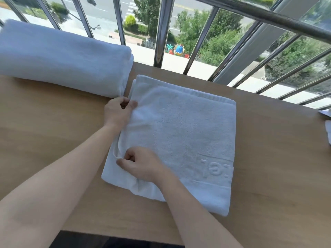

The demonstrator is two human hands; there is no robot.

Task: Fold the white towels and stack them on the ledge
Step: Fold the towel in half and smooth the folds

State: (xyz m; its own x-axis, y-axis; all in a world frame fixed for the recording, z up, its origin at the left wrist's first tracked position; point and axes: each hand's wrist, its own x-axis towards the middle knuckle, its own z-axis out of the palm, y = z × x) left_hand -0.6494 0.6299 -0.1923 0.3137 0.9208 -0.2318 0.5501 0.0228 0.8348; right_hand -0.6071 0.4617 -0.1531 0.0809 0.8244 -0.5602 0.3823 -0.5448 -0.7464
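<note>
Evidently mid-fold — left hand (119, 111) and right hand (141, 163), set apart, each pinch the white towel's (179, 136) left edge — next, I'd say, carry it evenly across.

The far-left towel bundle (62, 56) runs off the left edge, its full length out of sight, and a white scrap (328, 127) at the right edge is cut to a sliver, too little to name. On the flat towel (179, 131) the raised lettering (214, 169) stops at the fold and won't read. The fingertips of the left hand (118, 111) and right hand (141, 163) curl out of sight in its left-side layers.
</note>
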